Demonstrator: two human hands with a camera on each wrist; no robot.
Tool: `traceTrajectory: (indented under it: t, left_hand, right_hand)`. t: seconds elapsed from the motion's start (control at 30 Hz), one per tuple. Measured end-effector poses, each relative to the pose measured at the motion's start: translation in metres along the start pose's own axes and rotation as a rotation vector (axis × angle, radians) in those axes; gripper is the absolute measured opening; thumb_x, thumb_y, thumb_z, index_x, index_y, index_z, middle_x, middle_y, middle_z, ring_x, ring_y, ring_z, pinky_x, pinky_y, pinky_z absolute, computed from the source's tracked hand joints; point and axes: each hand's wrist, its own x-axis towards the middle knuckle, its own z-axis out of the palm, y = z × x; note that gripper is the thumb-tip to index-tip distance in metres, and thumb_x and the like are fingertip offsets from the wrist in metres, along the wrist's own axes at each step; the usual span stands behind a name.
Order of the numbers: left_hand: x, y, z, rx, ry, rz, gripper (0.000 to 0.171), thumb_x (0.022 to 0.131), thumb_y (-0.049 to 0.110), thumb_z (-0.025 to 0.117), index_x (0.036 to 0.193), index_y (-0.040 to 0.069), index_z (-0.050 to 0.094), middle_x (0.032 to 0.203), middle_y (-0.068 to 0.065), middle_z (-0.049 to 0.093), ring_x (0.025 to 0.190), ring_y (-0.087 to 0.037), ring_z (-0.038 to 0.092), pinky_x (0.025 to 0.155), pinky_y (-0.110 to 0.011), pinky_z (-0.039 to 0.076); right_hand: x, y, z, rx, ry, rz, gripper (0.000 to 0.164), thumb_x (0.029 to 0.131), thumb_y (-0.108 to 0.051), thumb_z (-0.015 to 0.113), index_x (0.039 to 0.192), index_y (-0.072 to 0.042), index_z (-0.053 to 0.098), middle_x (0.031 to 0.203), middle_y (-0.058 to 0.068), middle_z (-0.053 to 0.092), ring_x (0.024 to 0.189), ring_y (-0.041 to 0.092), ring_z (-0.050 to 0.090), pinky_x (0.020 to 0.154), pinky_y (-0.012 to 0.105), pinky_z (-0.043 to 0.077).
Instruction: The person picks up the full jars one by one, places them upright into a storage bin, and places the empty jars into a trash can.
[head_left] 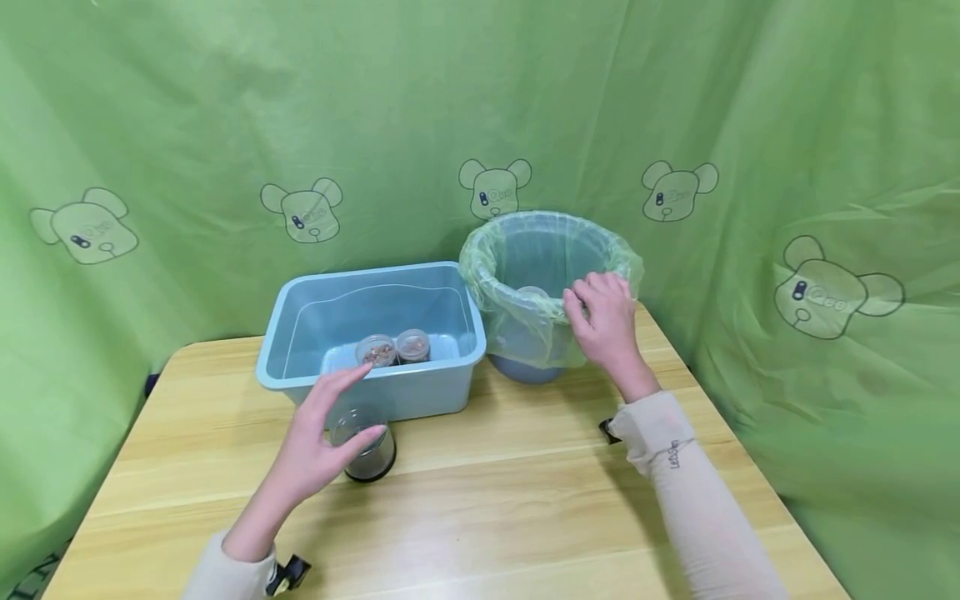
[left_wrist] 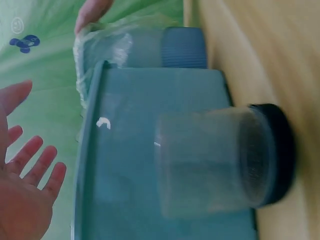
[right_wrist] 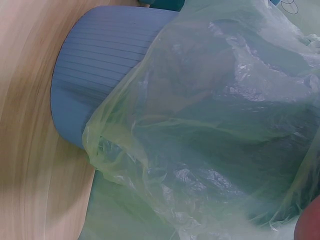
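Note:
My left hand (head_left: 318,446) hovers over a clear jar (head_left: 369,454), its thumb overlapping the jar in the head view. In the left wrist view the left hand (left_wrist: 27,185) has its fingers spread, apart from the jar (left_wrist: 210,162). That jar stands on the table with its black end down, in front of a blue tub (head_left: 420,392). At the lined rim of a blue bin (head_left: 528,371), my right hand (head_left: 603,321) grips with fingers over the edge and thumb at the front. A thin green bag (right_wrist: 200,130) covers the bin's rim and upper side.
Two small clear jars, one with brown bits (head_left: 378,352) and another (head_left: 413,346), stand inside the tub. Tub and bin are side by side at the back of the wooden table (head_left: 480,517). A green curtain (head_left: 405,100) hangs behind and around.

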Motion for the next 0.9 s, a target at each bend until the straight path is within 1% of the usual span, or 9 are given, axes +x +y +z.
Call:
traceTrajectory:
  t: [0.13, 0.2, 0.37, 0.5, 0.6, 0.73, 0.9]
  left_hand:
    - [-0.014, -0.01, -0.002, 0.019, -0.031, -0.064, 0.082, 0.079, 0.019, 0.091, 0.151, 0.026, 0.052, 0.148, -0.001, 0.056, 0.136, -0.021, 0.051, 0.114, -0.054, 0.043]
    - [-0.02, -0.015, -0.003, 0.019, -0.044, -0.092, 0.084, 0.077, 0.022, 0.092, 0.151, 0.028, 0.053, 0.147, -0.001, 0.057, 0.134, -0.023, 0.053, 0.111, -0.06, 0.044]
    - [-0.029, -0.029, -0.001, 0.032, -0.069, -0.14, 0.085, 0.075, 0.027, 0.094, 0.15, 0.027, 0.054, 0.146, -0.003, 0.057, 0.133, -0.026, 0.053, 0.111, -0.062, 0.044]
    - [-0.033, -0.041, 0.001, 0.048, -0.091, -0.173, 0.088, 0.072, 0.031, 0.096, 0.149, 0.024, 0.054, 0.146, -0.007, 0.056, 0.134, -0.031, 0.053, 0.111, -0.064, 0.043]
    - [-0.033, -0.048, 0.004, 0.057, -0.119, -0.206, 0.094, 0.069, 0.037, 0.096, 0.151, 0.022, 0.052, 0.147, -0.009, 0.055, 0.134, -0.035, 0.053, 0.112, -0.065, 0.042]
    - [-0.034, -0.054, 0.009, 0.068, -0.146, -0.231, 0.097, 0.068, 0.041, 0.096, 0.152, 0.019, 0.051, 0.147, -0.01, 0.055, 0.134, -0.036, 0.053, 0.112, -0.065, 0.043]
    - [-0.035, -0.057, 0.011, 0.076, -0.144, -0.237, 0.096, 0.068, 0.039, 0.096, 0.151, 0.016, 0.052, 0.145, -0.011, 0.056, 0.133, -0.036, 0.053, 0.111, -0.066, 0.043]
  right_hand:
    - [0.0, 0.0, 0.001, 0.003, -0.001, 0.006, 0.041, 0.103, -0.031, 0.042, 0.071, -0.007, 0.052, 0.075, 0.012, 0.047, 0.083, 0.038, 0.046, 0.1, 0.059, 0.036]
    - [0.0, -0.001, 0.001, 0.004, -0.001, 0.006, 0.041, 0.103, -0.031, 0.042, 0.072, -0.006, 0.052, 0.075, 0.012, 0.047, 0.083, 0.038, 0.046, 0.1, 0.059, 0.036]
    - [0.0, -0.001, 0.001, 0.003, 0.0, 0.006, 0.041, 0.102, -0.032, 0.041, 0.072, -0.006, 0.052, 0.075, 0.013, 0.048, 0.084, 0.039, 0.046, 0.1, 0.06, 0.036]
    - [0.0, -0.001, 0.001, 0.005, 0.001, 0.007, 0.041, 0.102, -0.032, 0.041, 0.071, -0.006, 0.052, 0.075, 0.013, 0.048, 0.085, 0.04, 0.046, 0.101, 0.06, 0.036]
    - [0.0, -0.001, 0.0, 0.004, -0.002, 0.008, 0.041, 0.103, -0.032, 0.041, 0.072, -0.006, 0.051, 0.076, 0.013, 0.047, 0.085, 0.04, 0.046, 0.102, 0.06, 0.036]
    - [0.0, -0.002, -0.001, 0.003, -0.005, 0.014, 0.041, 0.102, -0.032, 0.041, 0.072, -0.006, 0.052, 0.076, 0.013, 0.047, 0.086, 0.04, 0.046, 0.103, 0.06, 0.036]
    - [0.0, -0.001, 0.0, 0.001, -0.008, 0.018, 0.041, 0.102, -0.032, 0.041, 0.072, -0.005, 0.052, 0.076, 0.013, 0.048, 0.087, 0.04, 0.047, 0.103, 0.06, 0.036]
